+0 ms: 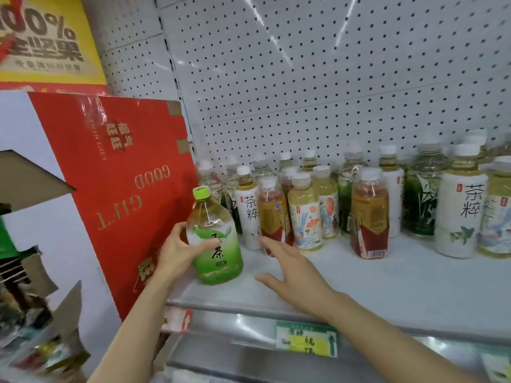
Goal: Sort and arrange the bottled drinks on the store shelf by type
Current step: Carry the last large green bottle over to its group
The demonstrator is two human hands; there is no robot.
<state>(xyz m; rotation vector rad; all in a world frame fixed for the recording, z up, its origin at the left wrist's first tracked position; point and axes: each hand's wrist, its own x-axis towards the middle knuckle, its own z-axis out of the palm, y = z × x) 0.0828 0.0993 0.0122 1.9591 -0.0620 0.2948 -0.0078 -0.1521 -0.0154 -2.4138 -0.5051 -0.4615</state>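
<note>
Left hand (177,251) grips green tea bottle (214,239); right hand (290,269) spread.

- A white pegboard back panel (318,78) fills the upper right of the frame — streaks of overhead light glint on it.
- A red carton (116,189), printed "GOOD GIFT" upside down, leans at left centre.
- A yellow poster (47,37) sits upper left.
- A price tag (307,340) hangs on the shelf's front rail (249,313), bottom centre.

Red gift box (119,189) — yellow poster (47,42)
</note>
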